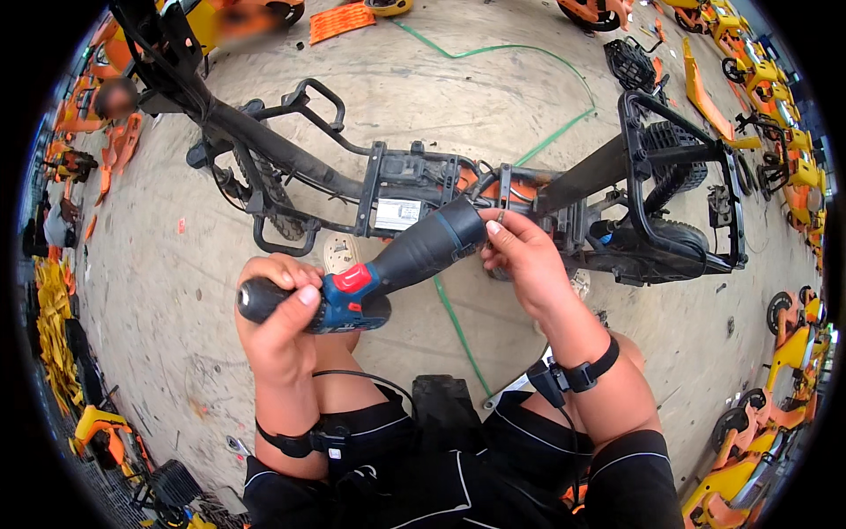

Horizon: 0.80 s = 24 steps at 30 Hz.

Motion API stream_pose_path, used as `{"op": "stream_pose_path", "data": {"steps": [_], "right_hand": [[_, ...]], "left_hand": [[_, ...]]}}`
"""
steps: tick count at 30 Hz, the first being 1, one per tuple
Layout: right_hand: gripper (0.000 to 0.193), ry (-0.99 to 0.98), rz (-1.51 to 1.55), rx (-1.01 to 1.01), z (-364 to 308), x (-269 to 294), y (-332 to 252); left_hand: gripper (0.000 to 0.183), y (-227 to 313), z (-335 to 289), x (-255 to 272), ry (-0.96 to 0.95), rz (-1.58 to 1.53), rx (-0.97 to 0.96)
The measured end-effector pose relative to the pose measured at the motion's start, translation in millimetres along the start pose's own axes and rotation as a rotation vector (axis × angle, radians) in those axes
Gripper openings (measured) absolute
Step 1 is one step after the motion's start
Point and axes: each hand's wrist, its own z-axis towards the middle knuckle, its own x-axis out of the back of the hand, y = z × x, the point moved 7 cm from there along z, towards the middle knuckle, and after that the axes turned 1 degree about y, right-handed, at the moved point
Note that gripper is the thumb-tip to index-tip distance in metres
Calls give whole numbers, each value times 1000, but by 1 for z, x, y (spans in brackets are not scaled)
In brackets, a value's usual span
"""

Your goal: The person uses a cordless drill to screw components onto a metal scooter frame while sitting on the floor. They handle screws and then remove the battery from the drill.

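My left hand (280,304) is wrapped around the black chuck end of a blue and black cordless drill (414,254). The drill lies sideways in the air, its red switch facing up and its dark handle slanting away to the right. Beside the flared end of that handle is my right hand (522,251), thumb and fingers pinched together. A small dark thing seems to show at its fingertips, too small to name. Just beyond both hands stands a stripped black scooter frame (291,159), with a white-labelled box (398,213) at its middle.
A black tubular rack (630,172) rises at the frame's right end. Along the floor runs a green hose (542,145). Yellow and orange scooters (793,167) line the right side; orange and yellow panels (55,326) lie at the left. A ratchet-like tool (236,445) rests at lower left.
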Motion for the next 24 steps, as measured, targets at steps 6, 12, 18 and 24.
{"op": "stream_pose_path", "data": {"steps": [6, 12, 18, 24], "right_hand": [[31, -262, 151, 64, -25, -29, -24], [29, -318, 86, 274, -55, -41, -44], [30, -276, 41, 257, -62, -36, -39], [33, -155, 61, 120, -45, -18, -29]], "left_hand": [[22, -30, 11, 19, -35, -397, 207], [18, -50, 12, 29, -58, -538, 366], [17, -66, 12, 30, 54, -530, 439], [19, -68, 9, 22, 102, -422, 383]]}}
